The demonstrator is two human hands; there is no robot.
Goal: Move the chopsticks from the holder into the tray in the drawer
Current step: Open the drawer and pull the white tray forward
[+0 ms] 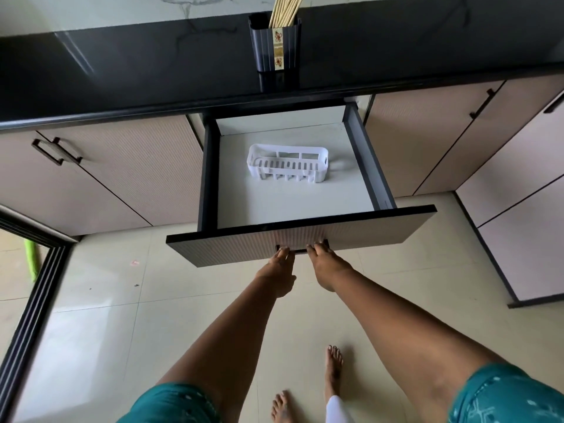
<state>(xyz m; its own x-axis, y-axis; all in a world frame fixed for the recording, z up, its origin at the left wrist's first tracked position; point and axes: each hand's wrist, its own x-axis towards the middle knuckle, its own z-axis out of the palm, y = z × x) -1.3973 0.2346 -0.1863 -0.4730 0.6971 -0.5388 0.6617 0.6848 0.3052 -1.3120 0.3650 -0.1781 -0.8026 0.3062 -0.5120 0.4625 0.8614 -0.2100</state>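
Several pale wooden chopsticks (285, 9) stand upright in a dark ribbed holder (274, 45) with a flowered strip, on the black countertop. Below it the drawer (293, 190) is pulled out. A white slotted plastic tray (288, 161) lies inside, toward the back, with nothing in it. My left hand (279, 271) and my right hand (328, 267) both hook their fingers into the dark handle (300, 250) on the drawer's front panel, side by side.
The black countertop (122, 77) runs across the view, with beige cabinet doors (100, 178) under it on both sides of the drawer. More cabinets (518, 209) stand at the right. A dark door frame (36, 300) sits at the left. My bare feet (305, 389) are on the tiled floor.
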